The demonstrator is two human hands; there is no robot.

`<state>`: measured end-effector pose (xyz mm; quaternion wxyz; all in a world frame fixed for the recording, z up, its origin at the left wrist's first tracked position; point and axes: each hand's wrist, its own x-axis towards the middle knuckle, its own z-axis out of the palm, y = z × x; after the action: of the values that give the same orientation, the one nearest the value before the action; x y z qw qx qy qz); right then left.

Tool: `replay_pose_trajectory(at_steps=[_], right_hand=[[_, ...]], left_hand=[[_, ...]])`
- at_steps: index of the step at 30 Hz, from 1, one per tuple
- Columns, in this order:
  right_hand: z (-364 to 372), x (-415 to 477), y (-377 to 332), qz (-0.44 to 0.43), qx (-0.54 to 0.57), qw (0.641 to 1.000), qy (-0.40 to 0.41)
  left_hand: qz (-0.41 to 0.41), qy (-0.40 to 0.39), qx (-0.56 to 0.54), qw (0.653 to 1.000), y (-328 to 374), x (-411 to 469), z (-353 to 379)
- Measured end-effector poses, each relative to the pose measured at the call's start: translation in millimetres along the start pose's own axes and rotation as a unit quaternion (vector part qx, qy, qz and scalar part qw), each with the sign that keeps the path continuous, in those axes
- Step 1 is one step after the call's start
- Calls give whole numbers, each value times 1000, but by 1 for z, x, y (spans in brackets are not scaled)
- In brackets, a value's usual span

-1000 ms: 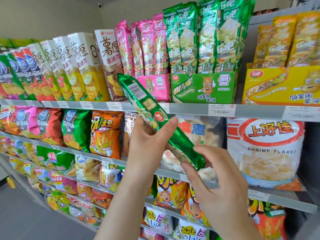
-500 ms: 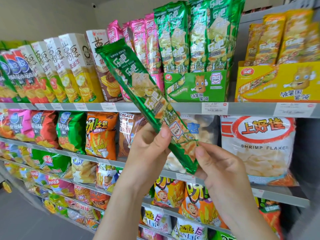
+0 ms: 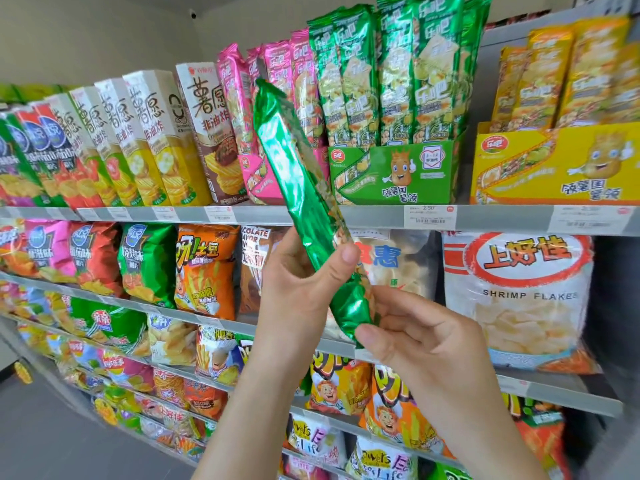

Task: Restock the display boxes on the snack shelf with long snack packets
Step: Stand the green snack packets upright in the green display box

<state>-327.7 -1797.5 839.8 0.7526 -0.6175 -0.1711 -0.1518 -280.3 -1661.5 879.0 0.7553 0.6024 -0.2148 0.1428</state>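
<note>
- Item under handling: one long green foil snack packet (image 3: 298, 188), held in the air in front of the shelving and touching no shelf. It is tilted, with its upper end to the upper left and its lower end to the lower right.
- The packet's upper end overlaps the pink cardboard display box (image 3: 257, 180) in the view. Its mid-length crosses the grey shelf-edge rail (image 3: 502, 218).
- Left hand (image 3: 298, 289): grips the packet below mid-length. The thumb is laid across the near face and the fingers are curled behind, hidden by the foil. Most of the packet stands above this hand.
- Right hand (image 3: 433, 348): pinches the packet's lower end between thumb and forefinger, and the other fingers are loosely curled beneath. The packet's bottom seal sits at these fingertips.
- The two hands are close together on the lower part of the packet, left above right.
- Green cardboard display box (image 3: 394, 171): on the top shelf, just right of the packet's upper half. It is filled with upright matching green packets (image 3: 391, 71).
- The pink box holds upright pink packets (image 3: 277, 67), partly hidden behind the held packet.
- Yellow cardboard display box (image 3: 554, 164): further right on the same shelf, holding upright yellow packets (image 3: 554, 71).
- Tall cardboard crisp cartons (image 3: 152, 140) stand left of the pink box.
- A large white "Shrimp Flakes" bag (image 3: 519, 289) sits on the shelf below, to the right of both hands.
</note>
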Motion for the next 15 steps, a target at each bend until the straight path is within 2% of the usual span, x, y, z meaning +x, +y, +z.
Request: replay_pose_trajectory(at_steps=[7,12,15], right_hand=[[2,0,-5,-8,43,998,54],[1,0,-4,-26,24,997,66],[1,-2,-4,-53,-58,995,60]], left_hand=[[-49,-158,-45,985,2,-13,-7],[-62,-162,-8,985,2,-19,-11],[-52,-153,28,986,1,-24,-12]])
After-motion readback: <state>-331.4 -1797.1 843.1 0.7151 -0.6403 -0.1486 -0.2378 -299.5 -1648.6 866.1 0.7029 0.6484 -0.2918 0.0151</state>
